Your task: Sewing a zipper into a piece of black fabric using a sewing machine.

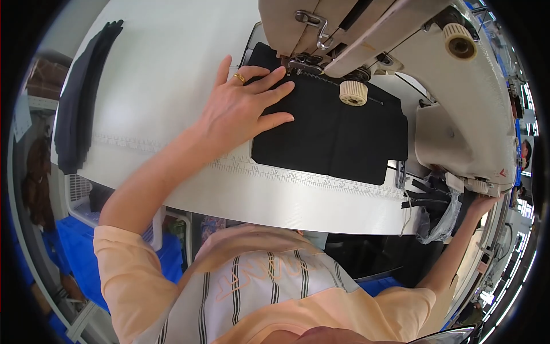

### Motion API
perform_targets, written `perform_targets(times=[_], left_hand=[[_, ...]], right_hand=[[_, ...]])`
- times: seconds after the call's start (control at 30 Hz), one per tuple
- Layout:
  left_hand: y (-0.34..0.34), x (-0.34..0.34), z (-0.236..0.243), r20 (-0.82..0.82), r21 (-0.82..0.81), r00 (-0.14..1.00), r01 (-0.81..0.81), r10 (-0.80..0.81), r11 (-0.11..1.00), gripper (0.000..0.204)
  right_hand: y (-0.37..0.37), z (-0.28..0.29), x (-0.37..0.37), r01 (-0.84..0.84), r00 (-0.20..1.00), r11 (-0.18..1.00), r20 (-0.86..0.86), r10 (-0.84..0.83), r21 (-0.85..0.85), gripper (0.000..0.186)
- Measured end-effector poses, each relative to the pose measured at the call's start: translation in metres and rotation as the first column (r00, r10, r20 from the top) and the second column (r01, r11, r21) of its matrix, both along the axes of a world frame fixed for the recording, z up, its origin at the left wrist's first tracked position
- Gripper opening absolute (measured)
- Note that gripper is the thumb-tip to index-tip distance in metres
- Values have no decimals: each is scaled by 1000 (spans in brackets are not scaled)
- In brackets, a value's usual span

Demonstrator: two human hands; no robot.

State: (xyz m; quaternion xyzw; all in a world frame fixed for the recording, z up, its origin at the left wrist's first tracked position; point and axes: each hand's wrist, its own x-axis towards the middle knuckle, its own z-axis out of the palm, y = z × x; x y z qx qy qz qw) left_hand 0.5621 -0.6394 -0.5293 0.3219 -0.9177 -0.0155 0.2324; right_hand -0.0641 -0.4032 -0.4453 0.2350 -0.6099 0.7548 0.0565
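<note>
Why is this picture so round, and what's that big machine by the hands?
This picture comes from a very wide fisheye camera worn on the head, looking down, so straight edges bend. The big machine is a sewing machine, with a black cloth partly under it on a white table. The left hand rests spread out on the cloth's upper left part, not gripping it. The right hand is by the machine's right end, partly hidden, so I can't tell whether it holds anything. Dark cloth strips lie along the table's left side.
</note>
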Motion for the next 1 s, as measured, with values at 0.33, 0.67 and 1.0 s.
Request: perform_targets(times=[0.33,0.67,1.0], left_hand=[[-1,2,4,6,70,1000,2,-3,998,47],[0,3,9,1,75,1000,18,-18,997,47],[-1,2,6,11,9,999,31,-31,999,45]], right_hand=[[-13,75,-59,-120,960,977,273,69,176,48],[-8,116,-130,-177,983,831,131,127,527,39],[-24,37,-38,-41,997,999,70,40,15,47]])
